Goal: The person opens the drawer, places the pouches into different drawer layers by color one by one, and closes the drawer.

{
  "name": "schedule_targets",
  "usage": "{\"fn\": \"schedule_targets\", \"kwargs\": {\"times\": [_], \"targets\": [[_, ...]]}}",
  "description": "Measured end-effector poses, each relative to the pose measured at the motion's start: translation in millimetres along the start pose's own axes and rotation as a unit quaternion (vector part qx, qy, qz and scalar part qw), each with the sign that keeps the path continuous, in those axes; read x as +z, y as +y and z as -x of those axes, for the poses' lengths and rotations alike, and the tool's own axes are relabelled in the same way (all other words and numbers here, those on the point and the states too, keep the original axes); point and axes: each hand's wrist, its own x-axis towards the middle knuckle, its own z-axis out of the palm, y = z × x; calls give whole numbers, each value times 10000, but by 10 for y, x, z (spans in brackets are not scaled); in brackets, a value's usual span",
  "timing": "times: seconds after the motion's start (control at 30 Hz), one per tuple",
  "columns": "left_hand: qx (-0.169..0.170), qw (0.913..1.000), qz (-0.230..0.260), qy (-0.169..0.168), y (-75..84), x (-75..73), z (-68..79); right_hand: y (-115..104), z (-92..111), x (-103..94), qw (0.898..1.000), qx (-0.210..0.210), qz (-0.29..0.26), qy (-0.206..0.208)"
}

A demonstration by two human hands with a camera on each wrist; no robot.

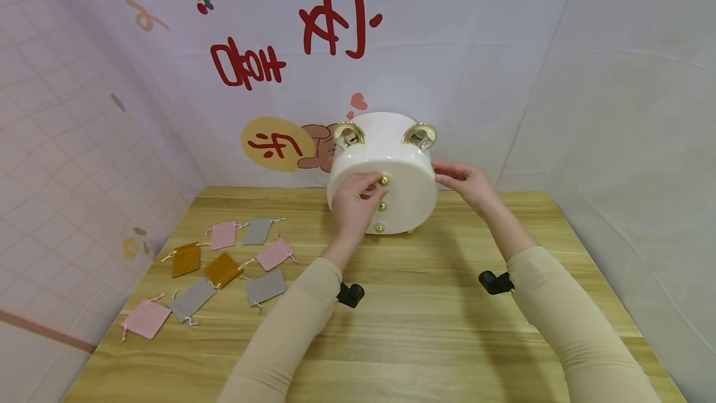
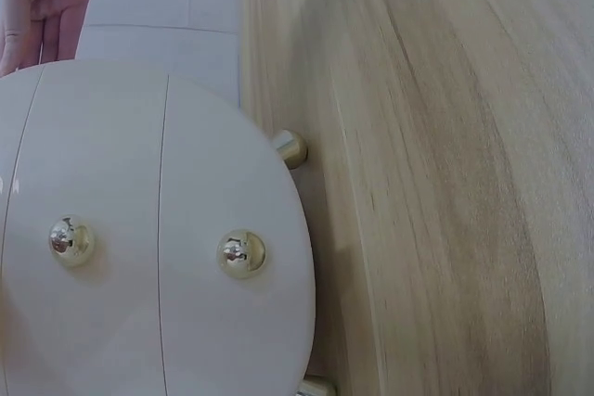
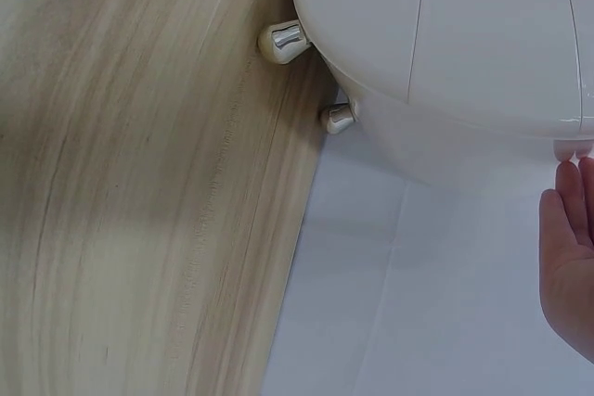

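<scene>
A glossy white round drawer box stands at the table's back, with two gold ear-shaped pieces on top and gold knobs down its front. My left hand is at the front, thumb and finger pinching the top gold knob. Below it are the middle knob and bottom knob, on panels divided by thin seams. My right hand touches the box's right side with fairly straight fingers; the right wrist view shows its fingertips against the white wall. Left fingers are out of the left wrist view.
Several small drawstring pouches lie on the table's left: pink, grey and mustard. Short gold feet hold the box above the wooden tabletop. Behind it hangs a printed white cloth.
</scene>
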Motion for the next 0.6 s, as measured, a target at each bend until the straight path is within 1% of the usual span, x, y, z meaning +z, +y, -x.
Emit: {"fn": "schedule_targets", "kwargs": {"times": [0.2,0.4,0.6], "targets": [[8,9998,34,212,-19,46,10,6,-7,4,10000,23,-45,-1],[21,9988,220,432,-32,83,22,1,-5,4,10000,71,-56,-20],[11,9981,338,516,-9,92,29,-5,16,2,10000,71,-20,-14]]}}
